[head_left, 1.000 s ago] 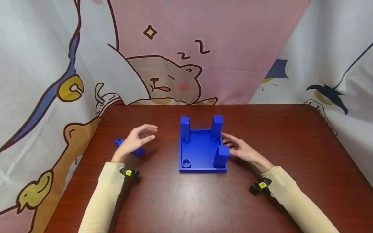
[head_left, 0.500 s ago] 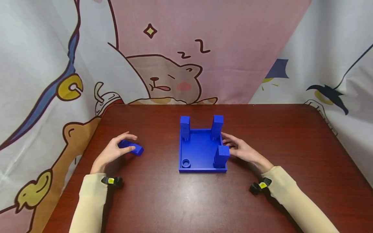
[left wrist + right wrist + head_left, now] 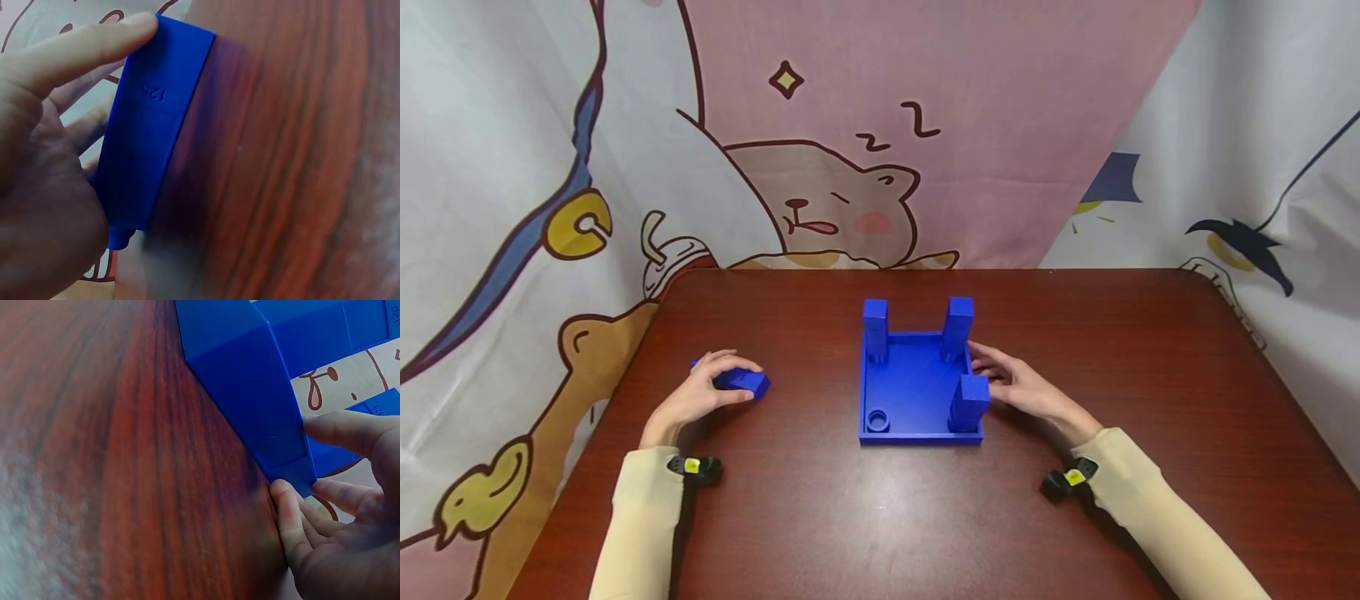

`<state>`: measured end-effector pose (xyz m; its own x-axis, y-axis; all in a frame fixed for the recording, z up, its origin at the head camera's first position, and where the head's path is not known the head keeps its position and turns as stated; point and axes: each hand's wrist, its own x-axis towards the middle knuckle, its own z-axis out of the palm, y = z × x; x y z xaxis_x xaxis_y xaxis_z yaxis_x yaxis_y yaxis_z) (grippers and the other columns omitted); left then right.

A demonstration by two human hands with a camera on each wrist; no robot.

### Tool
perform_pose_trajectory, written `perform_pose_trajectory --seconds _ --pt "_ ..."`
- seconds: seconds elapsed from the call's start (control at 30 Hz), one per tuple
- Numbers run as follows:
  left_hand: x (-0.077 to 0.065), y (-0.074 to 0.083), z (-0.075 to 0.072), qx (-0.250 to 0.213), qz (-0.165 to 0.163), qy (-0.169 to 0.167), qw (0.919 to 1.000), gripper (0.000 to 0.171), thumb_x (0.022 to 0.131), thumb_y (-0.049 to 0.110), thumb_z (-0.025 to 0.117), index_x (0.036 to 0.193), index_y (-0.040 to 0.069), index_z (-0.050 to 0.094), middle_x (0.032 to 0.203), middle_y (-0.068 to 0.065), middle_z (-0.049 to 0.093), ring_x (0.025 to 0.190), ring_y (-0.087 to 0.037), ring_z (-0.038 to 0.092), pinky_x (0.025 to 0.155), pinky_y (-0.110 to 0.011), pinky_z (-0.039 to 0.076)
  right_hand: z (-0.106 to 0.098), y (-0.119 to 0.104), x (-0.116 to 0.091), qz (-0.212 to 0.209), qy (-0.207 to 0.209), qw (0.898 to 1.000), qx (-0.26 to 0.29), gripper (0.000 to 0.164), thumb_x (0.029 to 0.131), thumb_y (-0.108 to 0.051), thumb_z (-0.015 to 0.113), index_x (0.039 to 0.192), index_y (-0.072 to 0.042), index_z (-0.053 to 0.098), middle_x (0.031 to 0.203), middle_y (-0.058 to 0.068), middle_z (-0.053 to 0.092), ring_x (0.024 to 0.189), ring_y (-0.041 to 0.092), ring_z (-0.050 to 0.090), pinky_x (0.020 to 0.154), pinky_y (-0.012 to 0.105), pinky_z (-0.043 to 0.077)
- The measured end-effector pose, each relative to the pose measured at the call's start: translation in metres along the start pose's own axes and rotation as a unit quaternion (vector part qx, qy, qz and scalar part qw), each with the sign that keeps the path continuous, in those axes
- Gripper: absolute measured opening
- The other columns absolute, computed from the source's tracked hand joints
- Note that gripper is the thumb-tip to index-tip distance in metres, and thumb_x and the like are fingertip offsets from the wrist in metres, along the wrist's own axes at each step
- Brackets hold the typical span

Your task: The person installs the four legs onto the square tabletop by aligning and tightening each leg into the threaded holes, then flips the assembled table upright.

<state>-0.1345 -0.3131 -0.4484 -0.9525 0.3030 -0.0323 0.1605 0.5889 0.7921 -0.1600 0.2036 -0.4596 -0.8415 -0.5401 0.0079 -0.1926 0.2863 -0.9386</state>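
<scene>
A blue square-sided post [image 3: 741,381] with a peg at one end lies on the table at the left. My left hand [image 3: 700,390] pinches it, with the thumb on the face marked with digits in the left wrist view and the fingers on its far side. A blue square tray [image 3: 917,387] with low walls sits near the middle. Three similar posts stand upright at its corners: back left [image 3: 876,329], back right [image 3: 957,327] and front right [image 3: 970,402]. My right hand [image 3: 1030,392] touches the tray's right wall, its thumb and fingertips spread along the wall in the right wrist view.
In the tray's front left corner is a round socket [image 3: 877,421] with nothing in it. All of this is on a dark reddish wooden table [image 3: 880,517]. A cartoon-printed curtain [image 3: 1000,125] hangs behind and beside the table.
My left hand has moved left and down from above the post, and its thumb and fingers have closed on it. My right hand and the tray have stayed in place.
</scene>
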Motion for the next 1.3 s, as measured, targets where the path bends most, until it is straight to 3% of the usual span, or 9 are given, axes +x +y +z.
perform_pose_trajectory --seconds 0.23,0.43,0.7,0.83,1.1,1.3 --pt "0.001 0.004 0.002 0.000 0.011 0.002 0.9999 0.035 0.081 0.012 0.078 0.115 0.011 0.067 0.127 -0.016 0.052 0.123 -0.037 0.032 0.092 -0.062 0.032 0.000 0.002 0.000 -0.004 0.000 1.000 -0.003 0.066 0.090 0.001 0.063 0.147 0.005 0.031 0.125 0.029 0.053 0.111 0.037 0.053 0.090 0.027 0.046" --pt "0.002 0.012 0.001 -0.023 0.052 -0.001 0.9984 0.034 0.085 0.010 0.075 0.117 0.009 0.066 0.120 -0.010 0.060 0.113 -0.029 0.044 0.089 -0.051 0.039 0.000 0.003 0.000 -0.009 0.001 1.000 -0.003 0.066 0.090 0.002 0.063 0.147 0.005 0.031 0.125 0.029 0.053 0.110 0.037 0.053 0.088 0.026 0.046" --pt "0.006 0.025 0.001 -0.063 0.068 -0.014 0.9956 0.032 0.088 0.008 0.071 0.119 0.007 0.063 0.119 -0.009 0.061 0.112 -0.030 0.050 0.092 -0.052 0.040 0.001 0.002 0.000 -0.009 0.003 1.000 -0.006 0.065 0.090 0.001 0.063 0.147 0.005 0.032 0.125 0.029 0.054 0.111 0.036 0.053 0.089 0.027 0.046" --pt "0.008 0.034 0.001 -0.085 0.072 -0.004 0.9938 0.033 0.088 0.006 0.070 0.120 0.004 0.062 0.119 -0.011 0.062 0.112 -0.031 0.054 0.094 -0.052 0.042 0.001 0.000 0.000 -0.005 0.002 1.000 -0.009 0.065 0.090 0.000 0.064 0.147 0.004 0.032 0.125 0.028 0.054 0.111 0.036 0.053 0.089 0.027 0.046" --pt "0.013 0.049 0.004 -0.125 0.100 0.006 0.9871 0.032 0.085 -0.002 0.071 0.116 0.000 0.064 0.113 -0.013 0.065 0.105 -0.020 0.062 0.092 -0.028 0.046 0.001 0.001 0.000 -0.006 0.001 1.000 -0.011 0.066 0.090 0.001 0.064 0.147 0.004 0.032 0.125 0.028 0.054 0.112 0.036 0.052 0.089 0.028 0.046" --pt "0.017 0.061 0.010 -0.158 0.110 0.001 0.9812 0.032 0.083 -0.004 0.072 0.114 -0.003 0.063 0.108 -0.011 0.067 0.099 -0.019 0.064 0.087 -0.027 0.049 0.000 0.004 0.000 -0.007 0.004 1.000 -0.010 0.066 0.090 0.000 0.064 0.147 0.004 0.032 0.124 0.027 0.054 0.111 0.034 0.053 0.088 0.026 0.046"
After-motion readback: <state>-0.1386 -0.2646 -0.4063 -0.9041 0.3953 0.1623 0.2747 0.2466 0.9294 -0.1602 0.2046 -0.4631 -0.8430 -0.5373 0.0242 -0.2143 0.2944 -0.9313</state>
